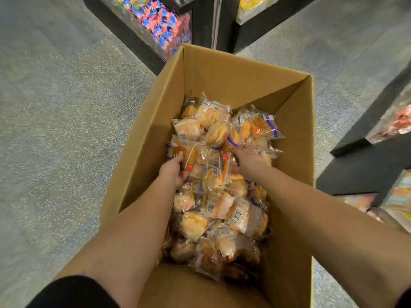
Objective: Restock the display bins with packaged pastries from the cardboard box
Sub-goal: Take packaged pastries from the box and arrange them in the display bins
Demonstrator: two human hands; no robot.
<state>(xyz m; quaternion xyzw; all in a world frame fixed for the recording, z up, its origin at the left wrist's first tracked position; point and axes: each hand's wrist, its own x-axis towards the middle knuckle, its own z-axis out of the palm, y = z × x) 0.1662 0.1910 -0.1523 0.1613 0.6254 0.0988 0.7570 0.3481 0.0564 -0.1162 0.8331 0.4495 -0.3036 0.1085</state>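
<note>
Cardboard box on the floor is heaped with packaged pastries; left hand grips one pack, right hand reaches in, its grasp unclear, so restocking looks barely begun.

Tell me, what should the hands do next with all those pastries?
Probably lift out a handful. Both hands are already down in the cardboard box: the left hand grips a packaged pastry, and the right hand reaches into the pile. The display bins wait just beyond.
</note>
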